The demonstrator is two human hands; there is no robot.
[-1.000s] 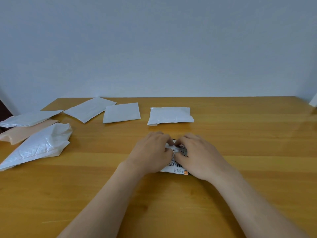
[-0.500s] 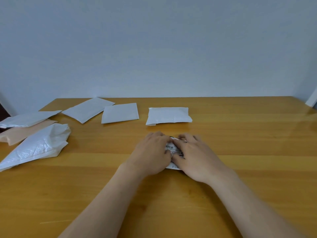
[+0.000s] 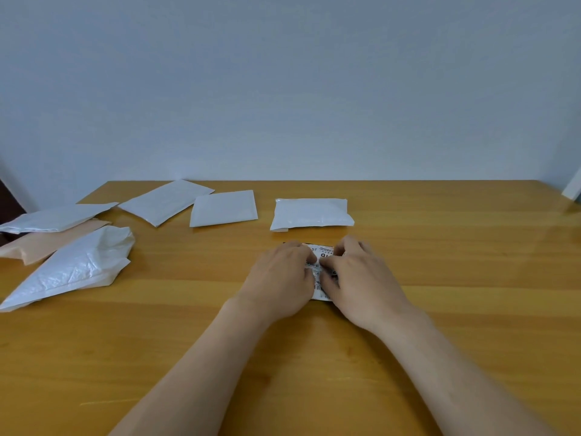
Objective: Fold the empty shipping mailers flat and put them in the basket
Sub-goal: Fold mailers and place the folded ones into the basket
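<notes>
While the left hand [image 3: 279, 275] and right hand [image 3: 361, 278] curl tight, pinching the labelled mailer [image 3: 324, 250] on the table [image 3: 456, 309], 1 folded white mailer [image 3: 311, 214] lies just beyond and 5 unfolded mailers [image 3: 72, 265] wait left; no basket shows, so most work seems left.

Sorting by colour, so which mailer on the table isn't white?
The peach mailer at the far left of the table. It is the only tinted one; the rest lying loose are white.

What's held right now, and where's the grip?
The labelled mailer, on the table. The left hand and right hand each cover one end, with the fingertips pinching its printed top face near the middle.
</notes>
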